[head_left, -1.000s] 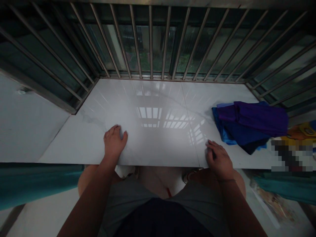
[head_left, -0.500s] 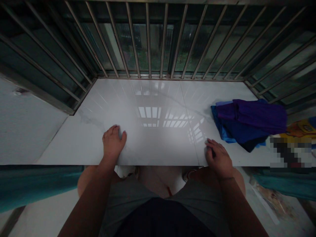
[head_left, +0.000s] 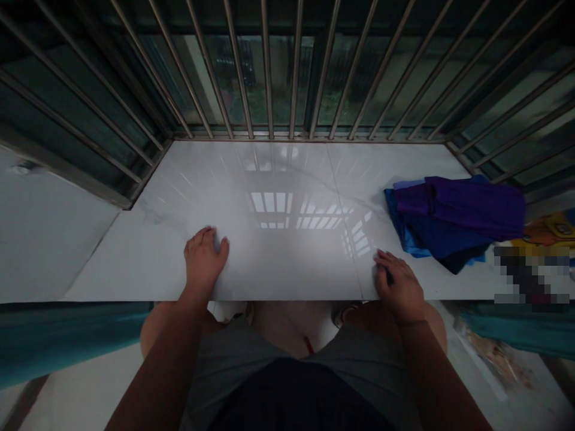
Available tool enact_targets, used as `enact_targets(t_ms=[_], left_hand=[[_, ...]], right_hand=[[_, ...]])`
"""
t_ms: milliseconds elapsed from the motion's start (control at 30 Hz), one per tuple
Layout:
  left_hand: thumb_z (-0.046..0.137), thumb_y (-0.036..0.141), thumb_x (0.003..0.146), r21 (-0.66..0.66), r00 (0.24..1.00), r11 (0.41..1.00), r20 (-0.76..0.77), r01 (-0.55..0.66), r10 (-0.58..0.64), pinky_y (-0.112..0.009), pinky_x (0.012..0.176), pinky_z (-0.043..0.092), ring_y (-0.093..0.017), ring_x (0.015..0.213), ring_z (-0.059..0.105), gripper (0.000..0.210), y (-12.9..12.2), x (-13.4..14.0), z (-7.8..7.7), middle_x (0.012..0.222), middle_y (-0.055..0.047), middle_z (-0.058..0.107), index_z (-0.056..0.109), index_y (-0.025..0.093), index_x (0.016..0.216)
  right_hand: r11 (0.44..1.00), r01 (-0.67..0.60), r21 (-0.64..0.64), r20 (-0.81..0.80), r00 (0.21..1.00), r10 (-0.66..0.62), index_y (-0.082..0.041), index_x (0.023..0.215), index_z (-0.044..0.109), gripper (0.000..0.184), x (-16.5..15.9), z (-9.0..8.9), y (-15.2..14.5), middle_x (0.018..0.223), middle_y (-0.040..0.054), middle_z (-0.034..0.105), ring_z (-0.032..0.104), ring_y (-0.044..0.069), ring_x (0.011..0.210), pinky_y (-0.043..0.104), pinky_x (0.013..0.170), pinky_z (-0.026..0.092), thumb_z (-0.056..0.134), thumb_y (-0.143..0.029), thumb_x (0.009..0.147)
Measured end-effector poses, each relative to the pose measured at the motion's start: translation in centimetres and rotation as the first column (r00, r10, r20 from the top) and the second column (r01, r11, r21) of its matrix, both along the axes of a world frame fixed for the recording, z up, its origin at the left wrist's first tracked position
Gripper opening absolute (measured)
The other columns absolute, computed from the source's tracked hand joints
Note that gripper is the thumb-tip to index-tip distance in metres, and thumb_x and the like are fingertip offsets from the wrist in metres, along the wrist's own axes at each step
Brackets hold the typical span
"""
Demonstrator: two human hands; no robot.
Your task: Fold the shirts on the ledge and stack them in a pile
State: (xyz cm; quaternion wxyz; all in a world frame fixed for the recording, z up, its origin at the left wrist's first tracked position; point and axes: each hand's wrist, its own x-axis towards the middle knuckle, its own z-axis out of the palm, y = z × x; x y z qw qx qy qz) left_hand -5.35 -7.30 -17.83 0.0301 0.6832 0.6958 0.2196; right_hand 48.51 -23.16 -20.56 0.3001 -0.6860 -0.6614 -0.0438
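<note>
My left hand point(head_left: 205, 256) rests on the glossy white marbled sill point(head_left: 287, 263) near its front edge, thumb apart from the fingers and nothing held. Further right, my right hand point(head_left: 399, 280) lies on the same surface with its fingers loosely bent and the thumb a little away from them. A small dark gap shows between that thumb and the fingers. Beyond my right hand, apart from it, is a pile of folded cloth point(head_left: 476, 206), purple on top with blue and dark blue layers below.
Metal window bars point(head_left: 269, 72) enclose the sill at the back and both sides. A yellow printed item point(head_left: 550, 233) lies at the far right, beside a blurred-out patch. Teal curtains point(head_left: 76, 335) hang below the front edge at both sides. My legs are under the sill.
The view has shifted very slightly. Both hands stay in the same places on the sill, and the cloth pile has not moved.
</note>
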Motion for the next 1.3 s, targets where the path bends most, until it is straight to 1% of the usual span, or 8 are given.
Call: enact_targets(t_ms=[133,300,467,767,1033,1300], left_hand=[[0.054,0.048,0.108,0.003,1.0,1.0,0.013,0.006,-0.007,-0.062,0.132,0.04,-0.042,0.15,0.06,0.055,0.07,-0.03,-0.05,0.159,-0.024,0.066,0.068,0.014,0.148],[0.053,0.05,0.108,0.016,1.0,1.0,0.0,0.002,-0.002,-0.063,0.129,0.043,-0.044,0.148,0.061,0.055,0.15,-0.09,-0.19,0.159,-0.024,0.068,0.07,0.014,0.146],[0.053,0.05,0.108,0.024,1.0,1.0,-0.016,0.002,-0.002,-0.063,0.128,0.044,-0.044,0.146,0.063,0.055,0.14,-0.09,-0.17,0.158,-0.023,0.068,0.07,0.014,0.146],[0.054,0.049,0.107,0.044,1.0,0.999,-0.016,0.011,-0.01,-0.062,0.128,0.044,-0.042,0.146,0.063,0.053,0.11,-0.07,-0.22,0.156,-0.023,0.069,0.07,0.016,0.146],[0.053,0.048,0.106,0.04,1.0,0.999,0.009,0.018,-0.018,-0.062,0.13,0.042,-0.042,0.148,0.062,0.054,0.1,0.04,-0.2,0.157,-0.025,0.068,0.069,0.014,0.146],[0.052,0.049,0.107,0.06,0.999,0.998,-0.029,0.021,-0.019,-0.061,0.126,0.046,-0.042,0.143,0.065,0.052,0.03,0.0,0.0,0.154,-0.024,0.07,0.07,0.015,0.142]], right_hand=[[1.0,0.01,-0.002,-0.003,1.0,-0.01,-0.024,0.122,0.082,0.028,0.04,-0.04,-0.05,0.142,0.0121,0.083,0.076,0.034,0.138,0.061,0.128,0.054,0.06,-0.026,0.105],[1.0,-0.015,0.008,0.005,1.0,0.015,-0.023,0.122,0.081,0.028,0.14,-0.06,-0.02,0.142,0.013,0.083,0.077,0.035,0.138,0.062,0.126,0.055,0.059,-0.026,0.105],[1.0,-0.018,-0.004,0.028,0.999,0.018,-0.023,0.121,0.081,0.028,0.33,0.01,0.09,0.141,0.014,0.083,0.077,0.035,0.136,0.062,0.124,0.057,0.058,-0.026,0.106],[1.0,-0.009,-0.005,0.007,1.0,0.01,-0.024,0.119,0.082,0.028,0.22,-0.02,0.24,0.139,0.0132,0.083,0.077,0.035,0.136,0.062,0.123,0.058,0.058,-0.027,0.104],[1.0,0.004,0.013,0.001,1.0,-0.004,-0.023,0.12,0.081,0.028,-0.1,-0.19,0.25,0.14,0.0132,0.083,0.077,0.034,0.136,0.061,0.126,0.056,0.056,-0.028,0.105],[1.0,-0.01,0.009,0.0,1.0,0.01,-0.023,0.121,0.081,0.028,-0.16,-0.21,0.21,0.141,0.0137,0.083,0.076,0.035,0.137,0.061,0.126,0.056,0.058,-0.026,0.105]])
